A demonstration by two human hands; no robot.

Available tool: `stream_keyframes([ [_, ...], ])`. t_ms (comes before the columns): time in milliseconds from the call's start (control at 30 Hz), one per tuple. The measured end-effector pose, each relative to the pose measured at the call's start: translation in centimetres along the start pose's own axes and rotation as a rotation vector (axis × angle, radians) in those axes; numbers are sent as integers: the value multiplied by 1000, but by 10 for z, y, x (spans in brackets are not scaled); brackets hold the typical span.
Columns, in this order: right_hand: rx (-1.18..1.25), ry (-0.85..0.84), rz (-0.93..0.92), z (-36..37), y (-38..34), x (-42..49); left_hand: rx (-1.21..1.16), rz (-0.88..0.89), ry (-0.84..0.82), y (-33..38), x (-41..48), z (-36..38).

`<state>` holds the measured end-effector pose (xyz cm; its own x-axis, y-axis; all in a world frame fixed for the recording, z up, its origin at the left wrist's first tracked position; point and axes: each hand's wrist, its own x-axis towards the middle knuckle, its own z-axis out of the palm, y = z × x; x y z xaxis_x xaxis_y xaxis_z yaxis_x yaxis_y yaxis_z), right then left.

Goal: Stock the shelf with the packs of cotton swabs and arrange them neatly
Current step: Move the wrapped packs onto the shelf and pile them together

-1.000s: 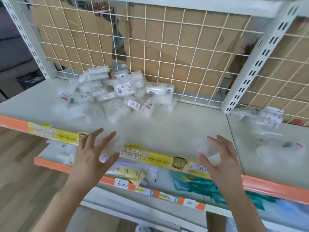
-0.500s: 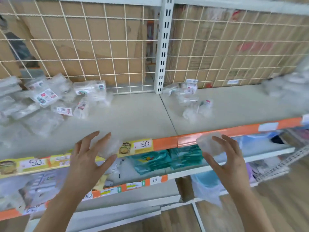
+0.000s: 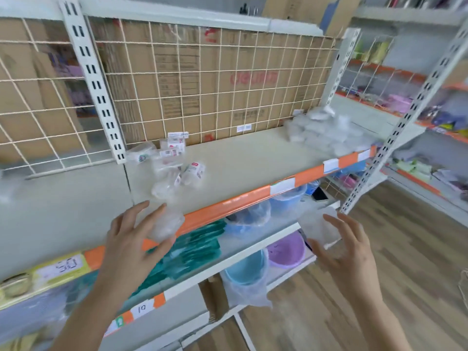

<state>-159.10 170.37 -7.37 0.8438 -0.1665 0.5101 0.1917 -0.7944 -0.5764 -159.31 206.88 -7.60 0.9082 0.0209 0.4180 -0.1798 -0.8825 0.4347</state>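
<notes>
My left hand [image 3: 131,239] holds a clear pack of cotton swabs [image 3: 164,222] just in front of the orange edge of the white shelf [image 3: 253,160]. A second clear pack [image 3: 320,228] is in my right hand [image 3: 347,249], lower and to the right, in front of the shelf's front corner. A loose heap of swab packs [image 3: 174,160] lies on the shelf near the slotted upright [image 3: 96,89]. Another blurred pile of packs [image 3: 326,133] sits at the shelf's far right end.
A wire grid with cardboard boxes behind it [image 3: 202,84] backs the shelf. Below are teal packets [image 3: 192,252], blue basins in plastic [image 3: 248,272] and a purple basin [image 3: 286,249]. A slanted upright post [image 3: 395,133] stands at right, with more shelving beyond and wood floor [image 3: 417,262] below.
My view has swung right along the shelf; the large left heap has left the frame and the far-right pile has come in. Both hands keep their packs at the same height.
</notes>
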Motion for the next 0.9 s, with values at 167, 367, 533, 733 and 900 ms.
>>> stream_keyframes([
  [167, -73, 32, 56, -44, 72, 20, -32, 1, -27, 62, 28, 50],
  [367, -100, 56, 92, -79, 131, 36, -71, 49, -72, 122, 60, 99],
  [533, -100, 79, 131, -85, 164, 52, -78, 95, -104, 146, 92, 134],
  [733, -126, 96, 203, -76, 194, 84, -115, 199, -93, 164, 150, 176],
  [900, -165, 136, 241, -67, 216, 133, -187, 204, -109, 183, 214, 205],
])
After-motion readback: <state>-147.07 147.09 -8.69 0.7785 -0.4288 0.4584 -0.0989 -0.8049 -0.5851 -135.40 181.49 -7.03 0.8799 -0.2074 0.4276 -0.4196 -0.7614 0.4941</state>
